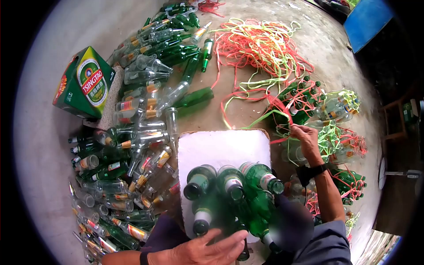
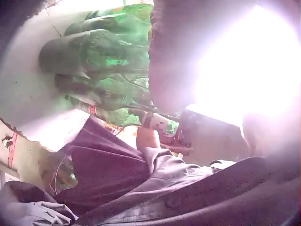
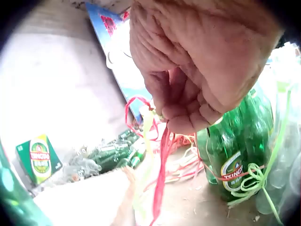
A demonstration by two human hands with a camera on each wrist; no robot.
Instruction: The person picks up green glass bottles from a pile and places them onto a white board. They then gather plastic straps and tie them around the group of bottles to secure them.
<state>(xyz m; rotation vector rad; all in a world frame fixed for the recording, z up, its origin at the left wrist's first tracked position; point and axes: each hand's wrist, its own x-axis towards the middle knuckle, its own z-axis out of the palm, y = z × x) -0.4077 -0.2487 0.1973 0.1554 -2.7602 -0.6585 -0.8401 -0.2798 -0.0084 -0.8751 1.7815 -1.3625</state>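
Several green bottles (image 1: 229, 181) stand close together on a white board (image 1: 221, 145); the left wrist view shows the same green bottles (image 2: 99, 54) from the side. My left hand (image 1: 205, 251) lies against the near bottles, its fingers extended and loosely spread. Off the board's right side, my right hand (image 1: 307, 140) pinches red and yellow-green strips between thumb and fingers. In the right wrist view, the right hand (image 3: 193, 70) has curled fingers, with the red strip (image 3: 162, 174) hanging below them. Glare washes out much of the left wrist view.
Many loose bottles (image 1: 150, 137) lie on the left, beside a green carton (image 1: 86, 84). A tangled heap of strips (image 1: 260, 48) sits on the floor beyond the board. Bundles of bottles tied with strips (image 1: 338, 108) stand on the right. A blue panel (image 1: 366, 22) is at upper right.
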